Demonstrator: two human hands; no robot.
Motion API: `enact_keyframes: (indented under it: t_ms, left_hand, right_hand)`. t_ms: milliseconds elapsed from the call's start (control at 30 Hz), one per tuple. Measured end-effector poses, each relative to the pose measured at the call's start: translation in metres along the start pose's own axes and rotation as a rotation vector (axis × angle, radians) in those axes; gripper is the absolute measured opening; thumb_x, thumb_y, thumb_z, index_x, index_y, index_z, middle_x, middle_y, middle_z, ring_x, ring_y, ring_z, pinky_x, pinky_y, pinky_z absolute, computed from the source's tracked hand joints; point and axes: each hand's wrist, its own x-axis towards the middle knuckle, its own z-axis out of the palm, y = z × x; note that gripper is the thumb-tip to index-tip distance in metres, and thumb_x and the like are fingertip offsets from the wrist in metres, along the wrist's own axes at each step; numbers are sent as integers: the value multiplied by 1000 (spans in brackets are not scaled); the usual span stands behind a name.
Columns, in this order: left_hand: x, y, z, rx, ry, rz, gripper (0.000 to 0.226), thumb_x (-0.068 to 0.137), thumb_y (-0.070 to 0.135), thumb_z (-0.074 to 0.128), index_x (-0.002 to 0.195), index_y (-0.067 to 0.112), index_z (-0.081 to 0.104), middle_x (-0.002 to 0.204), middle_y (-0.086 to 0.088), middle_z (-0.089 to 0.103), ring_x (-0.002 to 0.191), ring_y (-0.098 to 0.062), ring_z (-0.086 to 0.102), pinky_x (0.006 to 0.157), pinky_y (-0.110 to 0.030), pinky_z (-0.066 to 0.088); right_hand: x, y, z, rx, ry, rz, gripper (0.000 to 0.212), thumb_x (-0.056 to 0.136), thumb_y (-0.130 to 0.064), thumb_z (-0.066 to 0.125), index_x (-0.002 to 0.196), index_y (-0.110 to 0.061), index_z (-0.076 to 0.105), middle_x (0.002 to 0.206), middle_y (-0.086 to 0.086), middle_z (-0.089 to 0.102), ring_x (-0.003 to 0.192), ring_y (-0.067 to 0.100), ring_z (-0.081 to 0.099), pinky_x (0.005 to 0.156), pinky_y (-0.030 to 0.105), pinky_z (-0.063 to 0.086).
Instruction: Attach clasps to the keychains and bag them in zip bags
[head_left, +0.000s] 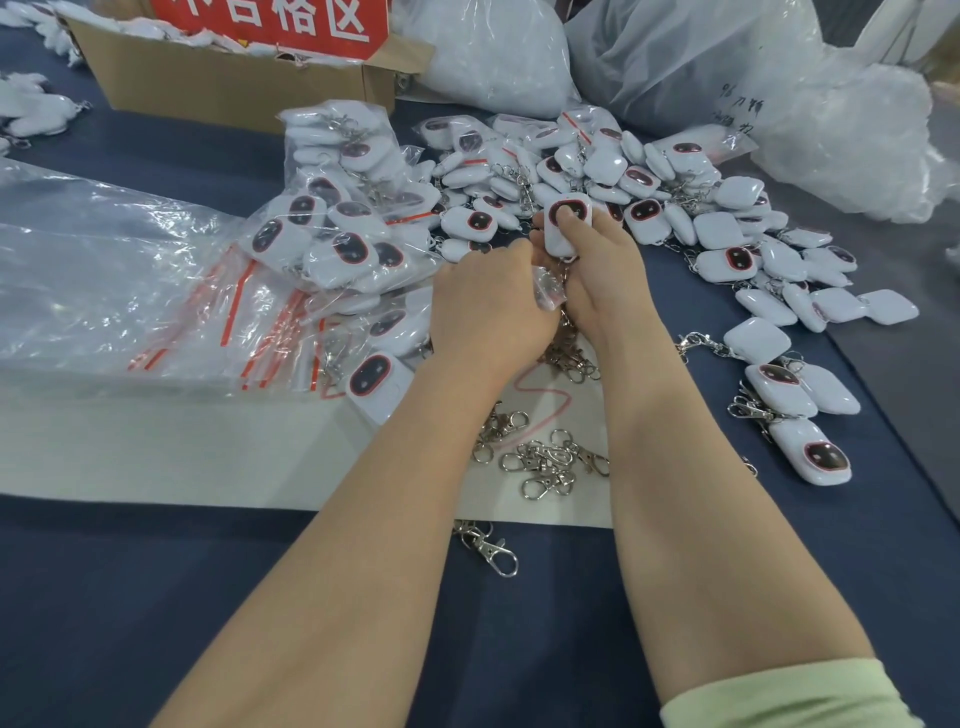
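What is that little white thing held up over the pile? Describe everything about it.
The keychain is a small white rounded block, glossy like plastic, with a dark red-ringed oval on its face. It stands upright; the right hand pinches it, thumb on its front, and the left hand reaches its lower edge.

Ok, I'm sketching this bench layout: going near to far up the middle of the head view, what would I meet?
Lone clasp → pile of loose clasps → left hand → white keychain gripped by the right hand → heap of keychains → white plastic sack.
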Motion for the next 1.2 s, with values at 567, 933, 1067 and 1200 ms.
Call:
enact_keyframes:
  t_ms: [567,933,1067,1200]
  left_hand:
    - [-1,2,-4,-13,-20,-13,32,87,33,48,113,17,57,100,-4,66,97,-29,58,78,-36,40]
    - [3,1,-5,-48,-64,-59,42,82,41,63,115,17,54,109,-4,64,105,-29,56,80,-35,40]
    - [4,0,-7,-95,-97,-75,51,79,43,68,120,16,51,117,-4,59,109,-27,53,84,-36,42]
    - [6,0,-9,-97,-99,-84,53,82,38,66,123,14,45,122,-6,56,112,-27,51,86,-37,43]
  right_hand:
    - [-8,-3,0,-73,-89,37,29,95,13,38,119,9,54,101,16,63,93,21,62,81,30,54]
    - [1,-30,-5,-519,35,5,31,93,-1,55,121,0,43,111,18,58,87,19,69,79,30,59]
    - [-6,-45,-10,-912,-45,51,19,86,-16,71,86,-7,54,80,11,65,66,21,66,79,38,57]
    - [-7,-47,-10,-1030,-170,92,18,82,-24,76,76,-12,63,71,0,61,68,15,60,76,28,58]
